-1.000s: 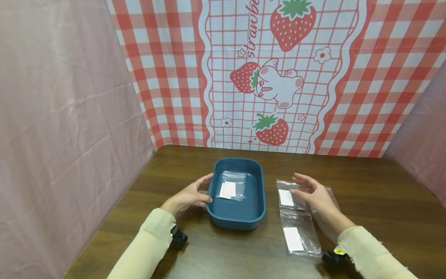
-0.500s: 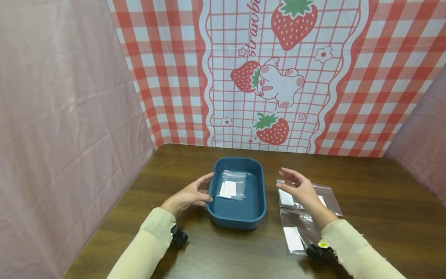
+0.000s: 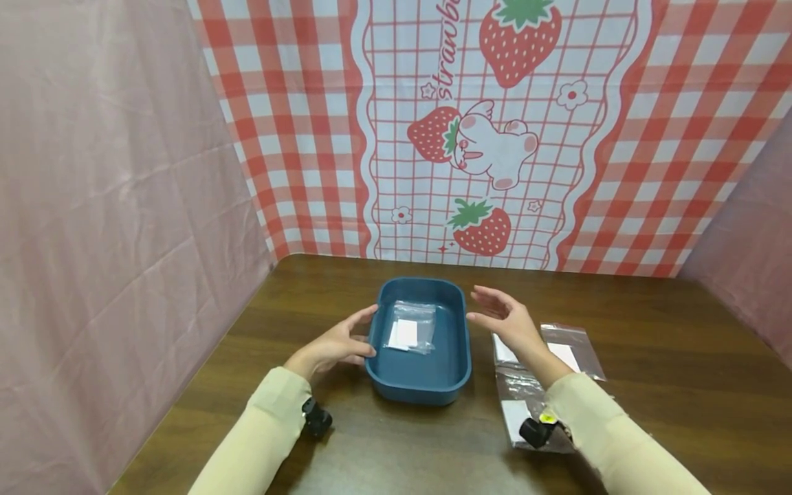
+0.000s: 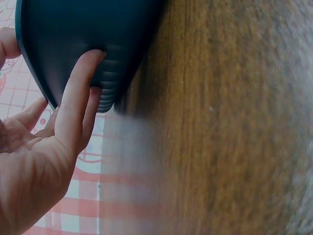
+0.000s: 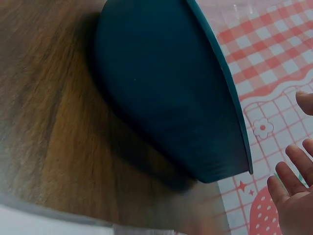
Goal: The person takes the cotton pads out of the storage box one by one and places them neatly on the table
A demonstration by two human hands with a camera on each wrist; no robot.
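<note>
My right hand (image 3: 510,323) moved left, wide, near the bin's (image 3: 419,397) long side. Left hand (image 3: 334,346), spread, touches the opposite one.

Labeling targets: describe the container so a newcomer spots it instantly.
On the brown table, look between the left hand and right hand. There sits the blue bin, round-cornered; unlike the flat clear bags to its right, it has raised walls.

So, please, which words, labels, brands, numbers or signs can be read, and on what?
"strawb", sideways on the backdrop cloth; the rest is cut off.
Yellow label by the right cuff: too small to read.
White inserts and blue bin: no readable text.
</note>
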